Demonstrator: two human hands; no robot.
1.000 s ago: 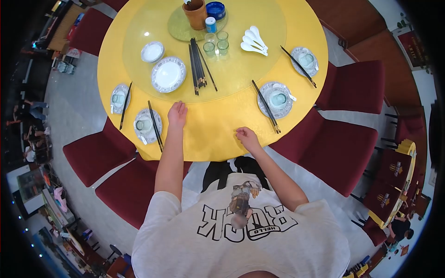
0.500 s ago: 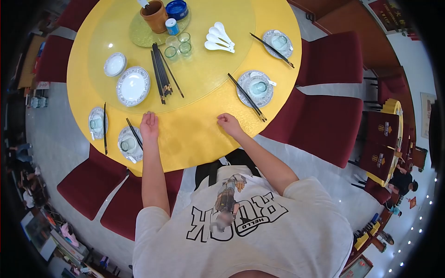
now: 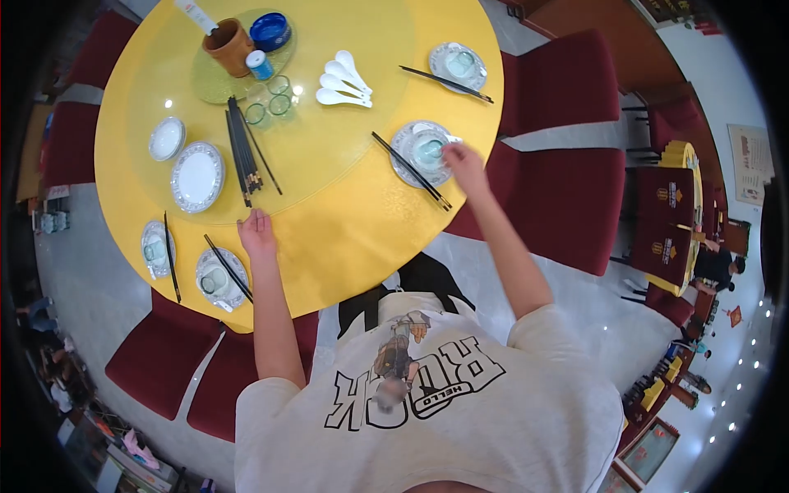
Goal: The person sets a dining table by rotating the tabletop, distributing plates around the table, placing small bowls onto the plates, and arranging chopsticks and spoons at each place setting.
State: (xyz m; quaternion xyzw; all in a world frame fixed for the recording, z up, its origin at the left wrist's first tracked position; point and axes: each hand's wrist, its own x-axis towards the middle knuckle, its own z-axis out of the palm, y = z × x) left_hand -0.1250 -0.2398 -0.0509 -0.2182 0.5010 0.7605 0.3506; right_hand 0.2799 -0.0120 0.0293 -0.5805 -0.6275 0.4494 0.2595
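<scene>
My left hand (image 3: 257, 233) is over the front edge of the yellow table, palm up and fingers stretched, holding nothing visible. Just beyond its fingertips lies a bundle of black chopsticks (image 3: 243, 156). My right hand (image 3: 466, 168) is at the right rim of a patterned plate (image 3: 403, 168), its fingers curled together beside a glass (image 3: 429, 151) and the handle of a white spoon (image 3: 453, 140). Whether the fingers grip anything is hidden. A pair of black chopsticks (image 3: 411, 171) rests across that plate's left side.
Stacked plates (image 3: 197, 177), small dishes (image 3: 168, 138), several white spoons (image 3: 345, 80), glasses (image 3: 280, 104) and a brown pot (image 3: 229, 48) stand on the glass turntable. Other place settings line the table's edge. Dark red chairs (image 3: 551, 197) surround it.
My right hand has moved right and away from me, from the table's front edge to the plate with the glass. My left hand stays near the front edge. The view has shifted slightly.
</scene>
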